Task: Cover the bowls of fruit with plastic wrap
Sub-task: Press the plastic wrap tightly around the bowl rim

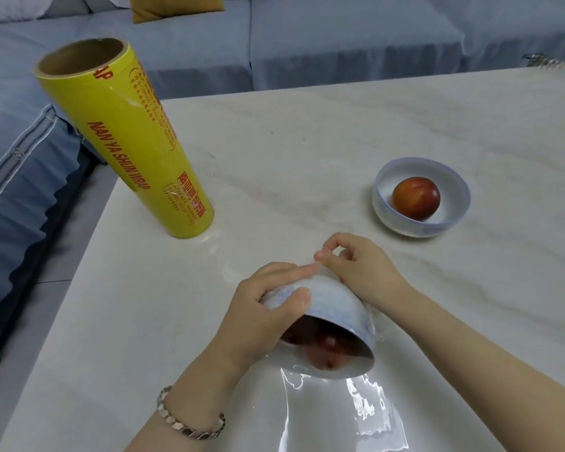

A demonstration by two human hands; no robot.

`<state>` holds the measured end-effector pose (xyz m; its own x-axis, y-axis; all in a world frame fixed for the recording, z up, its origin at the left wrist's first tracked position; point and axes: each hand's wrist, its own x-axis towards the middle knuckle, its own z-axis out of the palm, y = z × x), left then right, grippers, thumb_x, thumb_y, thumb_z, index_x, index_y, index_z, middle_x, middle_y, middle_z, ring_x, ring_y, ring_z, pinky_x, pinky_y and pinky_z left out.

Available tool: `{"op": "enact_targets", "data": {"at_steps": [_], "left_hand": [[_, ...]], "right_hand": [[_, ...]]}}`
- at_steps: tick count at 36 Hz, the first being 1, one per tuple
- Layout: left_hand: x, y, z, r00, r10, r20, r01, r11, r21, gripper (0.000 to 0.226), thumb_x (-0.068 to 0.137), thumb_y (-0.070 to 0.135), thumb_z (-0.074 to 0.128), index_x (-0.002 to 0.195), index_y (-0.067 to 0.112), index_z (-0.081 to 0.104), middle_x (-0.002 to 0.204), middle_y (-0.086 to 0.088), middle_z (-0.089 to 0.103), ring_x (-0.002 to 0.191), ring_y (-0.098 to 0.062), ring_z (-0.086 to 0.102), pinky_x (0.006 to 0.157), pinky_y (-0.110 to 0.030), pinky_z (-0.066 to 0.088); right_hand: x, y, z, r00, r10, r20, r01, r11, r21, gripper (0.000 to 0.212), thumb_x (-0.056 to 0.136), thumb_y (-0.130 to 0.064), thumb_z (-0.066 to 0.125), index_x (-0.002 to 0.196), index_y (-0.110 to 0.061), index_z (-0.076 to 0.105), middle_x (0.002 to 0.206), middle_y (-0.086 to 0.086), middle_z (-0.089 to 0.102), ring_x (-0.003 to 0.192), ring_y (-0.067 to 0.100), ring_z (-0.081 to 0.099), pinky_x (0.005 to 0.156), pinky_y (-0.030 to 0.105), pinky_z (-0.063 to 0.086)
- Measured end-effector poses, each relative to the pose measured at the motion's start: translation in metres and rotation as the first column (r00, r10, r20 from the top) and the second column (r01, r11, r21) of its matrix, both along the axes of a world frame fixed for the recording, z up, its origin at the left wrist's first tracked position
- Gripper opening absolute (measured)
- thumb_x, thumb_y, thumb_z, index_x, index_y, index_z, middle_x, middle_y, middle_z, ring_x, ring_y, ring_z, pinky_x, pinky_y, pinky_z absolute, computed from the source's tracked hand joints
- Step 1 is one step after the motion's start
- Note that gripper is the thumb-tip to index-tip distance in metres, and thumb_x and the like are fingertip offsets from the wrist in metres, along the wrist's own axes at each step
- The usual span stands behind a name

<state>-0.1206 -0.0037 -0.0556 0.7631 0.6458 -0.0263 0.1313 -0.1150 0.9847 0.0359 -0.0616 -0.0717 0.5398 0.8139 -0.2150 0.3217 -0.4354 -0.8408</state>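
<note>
- Film (pixel 372 412) looks pulled over the near bowl (pixel 336 308), tipped on the table (pixel 307 141) with fruit (pixel 323 350) inside.
- Far bowl (pixel 392 220) sits well apart, not covered yet; the roll (pixel 128 138) stands by.
- Left hand (pixel 261 314) grips the near bowl, thumb on its side.
- Right hand (pixel 362 265) pinches film at the bowl's bottom.

Soft, even light is falling from above, and only a faint shadow is pooling at the foot of the roll (pixel 124 141). Hard white glare is flashing off the wrap (pixel 366 406) near the bottom edge. The wide lens is bowing the tabletop (pixel 307 151) edges and leaning the roll outward. The sofa (pixel 307 37) behind is looking slightly soft and smeared.
</note>
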Motion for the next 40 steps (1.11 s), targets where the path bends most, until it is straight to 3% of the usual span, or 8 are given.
{"op": "enact_targets", "data": {"at_steps": [4,10,13,18,21,26,29,40], "left_hand": [[0.001,-0.002,0.000,0.999,-0.031,-0.011,0.032,0.999,0.043,0.026,0.060,0.043,0.056,0.081,0.047,0.072,0.098,0.004,0.067,0.095,-0.003,0.061,0.082,-0.011,0.044],[0.003,-0.002,0.000,1.000,-0.006,-0.003,0.006,0.999,0.053,0.023,0.060,0.041,0.055,0.075,0.046,0.072,0.099,0.017,0.068,0.097,0.003,0.060,0.081,-0.007,0.042],[0.003,-0.001,0.000,1.000,-0.013,-0.003,0.013,1.000,0.015,0.025,0.061,0.041,0.056,0.079,0.044,0.073,0.104,0.022,0.069,0.105,0.003,0.059,0.088,-0.009,0.042],[0.001,0.000,-0.001,1.000,0.003,-0.023,-0.004,1.000,-0.023,0.030,0.059,0.045,0.055,0.083,0.043,0.073,0.099,0.020,0.071,0.101,0.002,0.061,0.085,-0.009,0.043],[0.001,0.000,-0.002,1.000,0.017,-0.022,-0.017,1.000,-0.014,0.027,0.060,0.046,0.055,0.081,0.043,0.073,0.098,0.018,0.071,0.100,0.000,0.062,0.083,-0.009,0.043],[0.001,-0.001,-0.001,0.999,0.037,-0.005,-0.037,0.999,0.005,0.026,0.059,0.043,0.054,0.077,0.045,0.073,0.100,0.019,0.070,0.100,0.004,0.060,0.082,-0.004,0.040],[0.002,0.000,-0.001,0.999,0.046,-0.024,-0.044,0.998,0.048,0.027,0.060,0.044,0.052,0.077,0.050,0.071,0.110,0.016,0.065,0.107,0.007,0.056,0.085,-0.002,0.038],[0.002,-0.001,-0.003,0.998,0.068,-0.017,-0.068,0.998,-0.007,0.026,0.059,0.046,0.054,0.078,0.046,0.073,0.097,0.020,0.071,0.097,0.004,0.062,0.078,-0.005,0.042]], "right_hand": [[0.001,-0.002,0.005,0.969,0.081,-0.232,-0.113,0.985,-0.130,0.011,0.079,-0.020,0.066,0.068,-0.020,0.066,0.063,-0.004,0.062,0.052,0.001,0.053,0.048,0.009,0.044],[0.008,-0.006,-0.005,0.944,0.082,-0.319,-0.186,0.932,-0.311,0.009,0.076,-0.026,0.067,0.075,-0.017,0.068,0.077,0.005,0.062,0.070,0.018,0.051,0.065,0.027,0.042],[0.015,-0.014,-0.012,0.969,0.024,-0.247,-0.108,0.938,-0.331,0.020,0.072,-0.031,0.072,0.078,-0.012,0.068,0.074,0.004,0.062,0.062,0.014,0.051,0.057,0.021,0.042],[0.031,-0.035,-0.008,0.967,-0.227,-0.115,0.217,0.972,-0.093,0.023,0.075,-0.028,0.074,0.067,-0.010,0.061,0.054,0.001,0.053,0.037,0.001,0.045,0.045,0.011,0.038],[0.025,-0.045,0.021,0.951,-0.280,-0.128,0.299,0.940,0.165,0.017,0.084,-0.020,0.063,0.067,-0.016,0.064,0.060,0.000,0.061,0.045,-0.005,0.052,0.055,0.008,0.044],[-0.007,-0.064,0.046,0.983,0.081,-0.166,-0.044,0.976,0.214,0.013,0.079,-0.042,0.066,0.088,-0.032,0.069,0.092,-0.019,0.071,0.088,-0.012,0.061,0.078,0.003,0.042],[-0.020,-0.061,0.033,0.973,0.230,-0.023,-0.227,0.970,0.088,0.046,0.057,-0.065,0.060,0.101,-0.051,0.055,0.108,-0.031,0.060,0.104,-0.015,0.053,0.088,0.002,0.037],[-0.013,-0.050,0.021,0.933,0.271,-0.236,-0.265,0.963,0.056,0.057,0.046,-0.064,0.063,0.097,-0.038,0.061,0.093,-0.018,0.068,0.086,-0.006,0.063,0.073,0.012,0.048]]}}
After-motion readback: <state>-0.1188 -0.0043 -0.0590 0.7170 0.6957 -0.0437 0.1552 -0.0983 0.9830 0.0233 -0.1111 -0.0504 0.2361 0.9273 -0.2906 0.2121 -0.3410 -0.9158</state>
